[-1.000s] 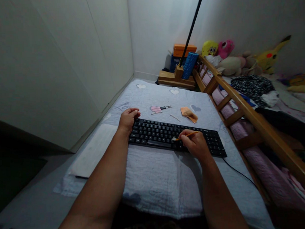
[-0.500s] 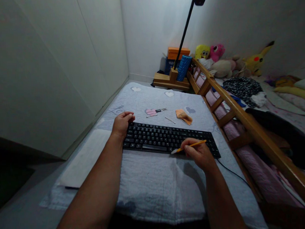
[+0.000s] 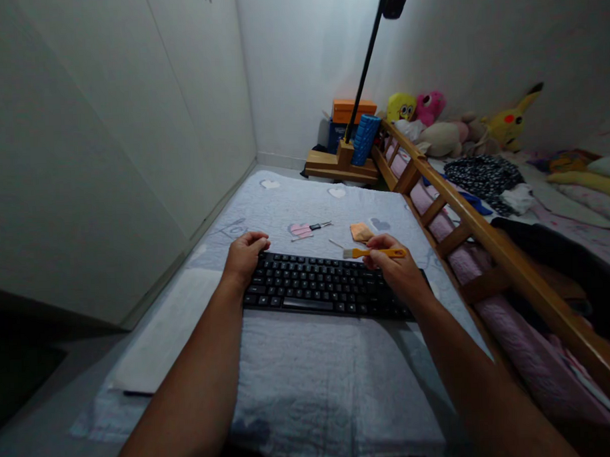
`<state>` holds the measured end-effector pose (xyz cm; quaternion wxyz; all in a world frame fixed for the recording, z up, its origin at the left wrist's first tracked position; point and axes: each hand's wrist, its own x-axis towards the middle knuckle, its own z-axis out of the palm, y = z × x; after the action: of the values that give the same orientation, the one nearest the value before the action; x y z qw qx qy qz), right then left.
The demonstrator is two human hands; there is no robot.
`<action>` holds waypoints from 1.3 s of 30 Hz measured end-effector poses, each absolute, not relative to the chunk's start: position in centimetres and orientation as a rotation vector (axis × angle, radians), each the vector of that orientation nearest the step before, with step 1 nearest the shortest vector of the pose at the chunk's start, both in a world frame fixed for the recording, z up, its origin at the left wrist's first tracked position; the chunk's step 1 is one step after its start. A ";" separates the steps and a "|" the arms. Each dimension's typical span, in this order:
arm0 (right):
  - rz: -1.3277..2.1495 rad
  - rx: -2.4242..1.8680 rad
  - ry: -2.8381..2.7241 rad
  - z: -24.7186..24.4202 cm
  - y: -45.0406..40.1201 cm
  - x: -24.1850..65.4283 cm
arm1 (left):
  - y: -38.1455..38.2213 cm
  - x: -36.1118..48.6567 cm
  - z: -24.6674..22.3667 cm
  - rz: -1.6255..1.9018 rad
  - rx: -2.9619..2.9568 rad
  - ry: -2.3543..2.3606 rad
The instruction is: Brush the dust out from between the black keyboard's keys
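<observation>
A black keyboard [image 3: 307, 282] lies flat on a pale quilted cloth [image 3: 300, 362]. At its upper left corner, my left hand [image 3: 243, 258] is closed around the edge. My right hand [image 3: 399, 270] pinches a small brush [image 3: 358, 253] with a yellow handle and pale bristles. The brush is level over the keyboard's back edge, bristles pointing left; whether they touch it I cannot tell. Behind the keyboard lie two cotton swabs [image 3: 302, 238], a small black-handled metal tool [image 3: 321, 225] and a folded orange cloth [image 3: 360, 231]. My right hand and forearm cover the keyboard's right end.
A wooden bed rail [image 3: 454, 203] runs along the right, with plush toys and clothes beyond. A white sheet [image 3: 163, 333] lies at left beside a pale cabinet [image 3: 106, 129]. At the back stands a lamp pole [image 3: 366, 63] on a wooden base [image 3: 327, 164], near a blue roller [image 3: 365, 140].
My right hand has lifted the brush from the keyboard's front edge to its back edge and levelled it. My left hand stays at the corner. The view has shifted slightly.
</observation>
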<state>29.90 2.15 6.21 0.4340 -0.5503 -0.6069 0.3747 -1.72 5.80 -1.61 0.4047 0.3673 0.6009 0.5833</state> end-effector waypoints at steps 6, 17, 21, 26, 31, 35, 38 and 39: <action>1.112 -1.331 -1.246 4.8 6.6 30.2 | 5.8 -1.7 -1.5 1.449 0.929 1.541; 1.266 -1.425 -1.043 2.1 11.2 30.3 | 5.6 -1.7 -1.1 1.407 0.938 1.584; 1.192 -1.585 -1.175 1.6 12.1 30.0 | 5.8 -1.8 -1.4 1.406 0.960 1.594; 1.080 -1.730 -1.322 0.6 13.0 29.7 | 5.8 -1.8 -1.5 1.406 0.986 1.589; 0.838 -1.870 -1.599 0.8 13.6 30.6 | 5.6 -1.8 -1.2 1.383 0.993 1.600; 0.655 -1.921 -1.755 2.0 13.6 31.6 | 5.5 -1.6 -1.0 1.370 0.969 1.592; 0.432 -1.997 -1.858 2.8 13.6 32.6 | 5.5 -1.5 -0.8 1.371 0.968 1.600; 0.346 -2.030 -1.886 3.0 13.7 32.9 | 5.5 -1.5 -0.8 1.372 0.971 1.603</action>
<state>32.90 13.67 2.98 0.1737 -0.7158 -0.6652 0.1221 -1.46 5.46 -0.84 0.3981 0.3836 0.6331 0.5418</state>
